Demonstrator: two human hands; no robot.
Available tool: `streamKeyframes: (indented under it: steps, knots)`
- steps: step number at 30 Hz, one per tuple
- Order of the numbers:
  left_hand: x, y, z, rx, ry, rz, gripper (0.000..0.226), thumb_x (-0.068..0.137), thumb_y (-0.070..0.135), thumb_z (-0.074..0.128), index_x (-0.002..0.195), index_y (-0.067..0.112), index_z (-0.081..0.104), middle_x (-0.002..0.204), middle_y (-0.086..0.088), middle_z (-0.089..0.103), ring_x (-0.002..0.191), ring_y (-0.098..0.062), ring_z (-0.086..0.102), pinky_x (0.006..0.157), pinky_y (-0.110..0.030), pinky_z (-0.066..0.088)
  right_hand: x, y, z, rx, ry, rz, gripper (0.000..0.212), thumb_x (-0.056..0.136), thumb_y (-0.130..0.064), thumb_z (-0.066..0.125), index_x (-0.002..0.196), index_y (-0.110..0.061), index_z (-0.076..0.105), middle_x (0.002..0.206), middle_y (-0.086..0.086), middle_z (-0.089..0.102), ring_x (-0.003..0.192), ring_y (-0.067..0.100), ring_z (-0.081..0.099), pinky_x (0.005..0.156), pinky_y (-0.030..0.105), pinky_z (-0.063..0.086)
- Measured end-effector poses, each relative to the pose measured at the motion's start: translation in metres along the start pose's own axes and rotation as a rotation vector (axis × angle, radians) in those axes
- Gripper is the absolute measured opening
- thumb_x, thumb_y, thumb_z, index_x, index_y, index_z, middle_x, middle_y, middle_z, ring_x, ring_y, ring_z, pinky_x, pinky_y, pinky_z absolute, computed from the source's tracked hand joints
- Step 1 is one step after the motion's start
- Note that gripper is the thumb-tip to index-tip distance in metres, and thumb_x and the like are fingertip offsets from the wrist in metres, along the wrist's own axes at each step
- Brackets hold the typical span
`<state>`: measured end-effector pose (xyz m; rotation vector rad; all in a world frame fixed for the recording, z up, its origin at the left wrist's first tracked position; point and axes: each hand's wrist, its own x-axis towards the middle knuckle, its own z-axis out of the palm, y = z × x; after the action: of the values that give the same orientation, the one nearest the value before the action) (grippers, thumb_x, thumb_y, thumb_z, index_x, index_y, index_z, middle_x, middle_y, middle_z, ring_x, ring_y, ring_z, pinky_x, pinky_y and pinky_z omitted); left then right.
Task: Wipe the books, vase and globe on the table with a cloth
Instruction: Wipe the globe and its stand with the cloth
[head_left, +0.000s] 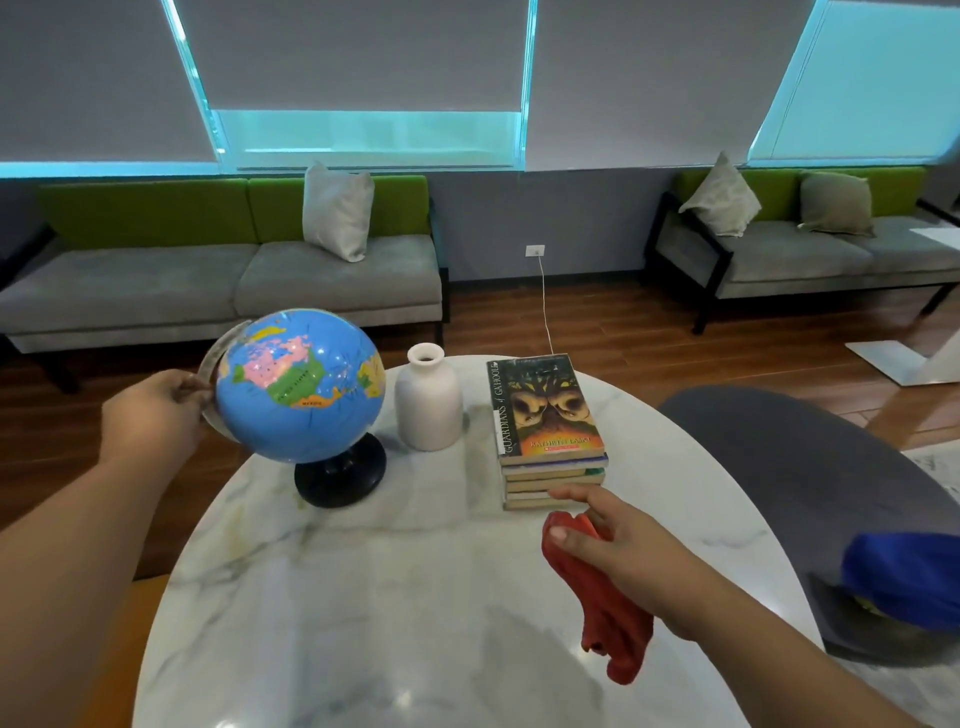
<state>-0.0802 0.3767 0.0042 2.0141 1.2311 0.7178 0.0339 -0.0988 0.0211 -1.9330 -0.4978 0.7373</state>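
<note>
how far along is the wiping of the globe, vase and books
Done: nothing shows as wiped; one picture cannot tell. In hand: the left hand grips the metal arc of the globe, and the right hand holds the red cloth just in front of the book stack, wiping nothing. Left: seemingly globe, vase and book stack alike.

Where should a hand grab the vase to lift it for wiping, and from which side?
Probably the narrow neck just under the flared lip, coming from above. The vase stands upright, its body is wide, and the globe and books flank it, so room for a side approach looks tight.
</note>
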Motion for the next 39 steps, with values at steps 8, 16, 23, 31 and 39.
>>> streamKeyframes:
  steps: [8, 16, 23, 31, 39]
  knots:
    - [0.033, -0.004, 0.017, 0.011, -0.029, 0.005, 0.007, 0.081, 0.02, 0.061, 0.081, 0.027, 0.064, 0.088, -0.009, 0.07, 0.088, -0.032, 0.068, 0.082, -0.05, 0.056, 0.022, 0.003, 0.011, 0.01, -0.025, 0.036, 0.033, 0.086, -0.041, 0.068, 0.115, -0.048, 0.056, 0.115, -0.006, 0.061, 0.092, 0.023, 0.068, 0.074, 0.035, 0.06]
    - [-0.01, 0.043, 0.009, 0.235, -0.036, 0.081, 0.023, 0.09, 0.016, 0.059, 0.112, 0.008, 0.061, 0.109, -0.019, 0.065, 0.103, -0.037, 0.057, 0.084, -0.04, 0.045, 0.027, 0.008, 0.019, -0.203, -0.065, 0.043, 0.022, 0.086, -0.019, 0.064, 0.098, -0.037, 0.056, 0.096, -0.008, 0.065, 0.081, 0.011, 0.063, 0.068, 0.02, 0.053]
    - [-0.044, 0.053, -0.001, 0.043, 0.182, 0.197, 0.04, 0.087, 0.019, 0.064, 0.125, 0.017, 0.054, 0.129, -0.013, 0.056, 0.111, -0.034, 0.056, 0.092, -0.045, 0.044, 0.022, 0.007, 0.026, -0.167, -0.103, 0.056, 0.018, 0.087, -0.02, 0.064, 0.096, -0.035, 0.058, 0.095, -0.003, 0.066, 0.079, 0.019, 0.067, 0.06, 0.022, 0.054]
    - [-0.192, 0.07, 0.031, -0.515, -0.219, 0.202, 0.028, 0.091, -0.001, 0.057, 0.092, 0.026, 0.062, 0.091, 0.005, 0.07, 0.084, -0.006, 0.063, 0.078, -0.011, 0.048, 0.012, -0.002, 0.03, -0.197, -0.073, 0.016, 0.017, 0.087, -0.025, 0.065, 0.098, -0.035, 0.057, 0.096, -0.011, 0.065, 0.082, 0.007, 0.063, 0.064, 0.015, 0.048]
    - [-0.275, 0.063, 0.06, -0.572, -0.882, -0.157, 0.048, 0.067, 0.031, 0.07, 0.113, 0.024, 0.058, 0.112, 0.004, 0.067, 0.102, -0.011, 0.065, 0.08, -0.026, 0.054, -0.002, -0.016, 0.047, -0.158, -0.023, -0.077, 0.022, 0.087, -0.02, 0.067, 0.098, -0.038, 0.059, 0.102, -0.012, 0.06, 0.076, -0.006, 0.062, 0.068, 0.014, 0.046]
